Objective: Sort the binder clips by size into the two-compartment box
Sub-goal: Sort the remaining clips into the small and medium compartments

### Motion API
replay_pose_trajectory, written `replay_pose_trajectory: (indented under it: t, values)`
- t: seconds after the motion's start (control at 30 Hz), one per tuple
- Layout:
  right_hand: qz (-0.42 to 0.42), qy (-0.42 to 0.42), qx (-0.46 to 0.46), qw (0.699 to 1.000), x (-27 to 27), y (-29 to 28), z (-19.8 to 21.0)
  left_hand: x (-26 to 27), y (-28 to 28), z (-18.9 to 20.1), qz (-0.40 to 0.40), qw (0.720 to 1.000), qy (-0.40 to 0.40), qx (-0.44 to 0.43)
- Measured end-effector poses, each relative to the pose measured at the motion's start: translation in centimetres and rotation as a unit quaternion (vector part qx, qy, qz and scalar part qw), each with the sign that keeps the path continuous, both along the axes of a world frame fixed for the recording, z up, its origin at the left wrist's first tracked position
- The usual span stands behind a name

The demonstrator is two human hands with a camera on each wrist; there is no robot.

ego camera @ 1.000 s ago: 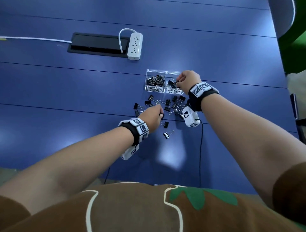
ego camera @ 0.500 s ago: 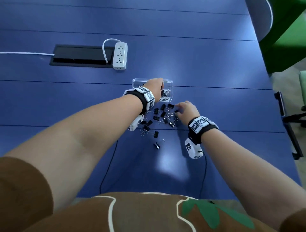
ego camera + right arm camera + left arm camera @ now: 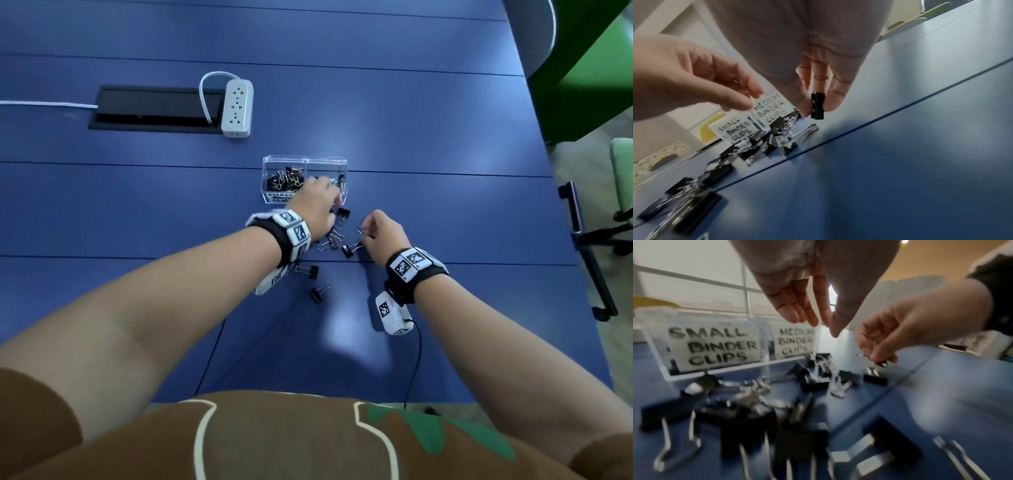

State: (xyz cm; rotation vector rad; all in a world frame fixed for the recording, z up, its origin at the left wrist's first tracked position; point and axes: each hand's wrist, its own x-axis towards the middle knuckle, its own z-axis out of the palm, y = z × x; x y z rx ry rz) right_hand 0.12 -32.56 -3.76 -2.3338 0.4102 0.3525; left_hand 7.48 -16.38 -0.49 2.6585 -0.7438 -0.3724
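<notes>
Right hand's grip (image 3: 813,104) pinches a small black binder clip (image 3: 817,105) between thumb and fingers, just above the blue surface (image 3: 900,146); only the right wrist view shows this clip plainly, since from the head view the right hand (image 3: 382,233) hides it. Left hand (image 3: 807,305) hangs with fingers straight and loosely apart, holding nothing, in front of the clear two-compartment box (image 3: 305,180). From the head view it covers the box's front, cutting off the labels; both wrist views read "SMALL BINDER CLIPS" and "MEDIUM BINDER CLIPS". Loose clips (image 3: 330,240) lie scattered near the box; the left wrist view blurs them. How many clips sit in the medium compartment is hard to make out.
</notes>
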Motion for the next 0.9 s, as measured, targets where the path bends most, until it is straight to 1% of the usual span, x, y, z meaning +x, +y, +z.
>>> replay_pose_trajectory:
  t: [0.03, 0.13, 0.23, 0.33, 0.43, 0.57, 0.63, 0.73, 0.83, 0.9]
  values:
    - [0.012, 0.001, -0.003, 1.000, -0.3, 0.1, 0.1, -1.0, 0.0, -0.6, -0.010, 1.000, 0.017, 0.006]
    - [0.086, 0.010, -0.037, 0.996, -1.0, 1.0, 0.0, -3.4, 0.0, -2.4, -0.026, 0.996, 0.072, 0.047]
    - [0.130, 0.026, -0.053, 0.990, -1.8, 2.2, -0.7, -4.8, 0.0, -3.3, -0.012, 0.993, 0.089, 0.079]
    - [0.140, 0.039, -0.077, 0.986, -2.5, 3.0, -1.1, -5.6, 0.3, -3.8, 0.005, 0.993, 0.087, 0.077]
    - [0.145, 0.026, -0.096, 0.984, -2.9, 3.6, -1.1, -6.1, 0.8, -4.1, 0.012, 0.994, 0.092, 0.060]
    - [0.152, 0.007, -0.086, 0.985, -3.1, 4.1, -0.9, -6.5, 1.7, -4.1, 0.009, 0.995, 0.088, 0.045]
    - [0.141, -0.005, -0.063, 0.988, -2.7, 3.9, -0.5, -6.7, 2.1, -4.0, 0.009, 0.995, 0.087, 0.050]
    - [0.069, -0.036, -0.015, 0.997, -0.6, 3.4, 1.1, -7.1, 2.7, -3.8, 0.017, 0.994, 0.088, 0.066]
    - [0.007, -0.075, 0.031, 0.997, 3.0, 3.2, 3.6, -7.1, 3.4, -3.5, 0.045, 0.994, 0.096, 0.033]
    - [0.008, -0.086, 0.049, 0.995, 5.5, 3.4, 5.0, -6.9, 3.7, -3.2, 0.061, 0.992, 0.110, -0.001]
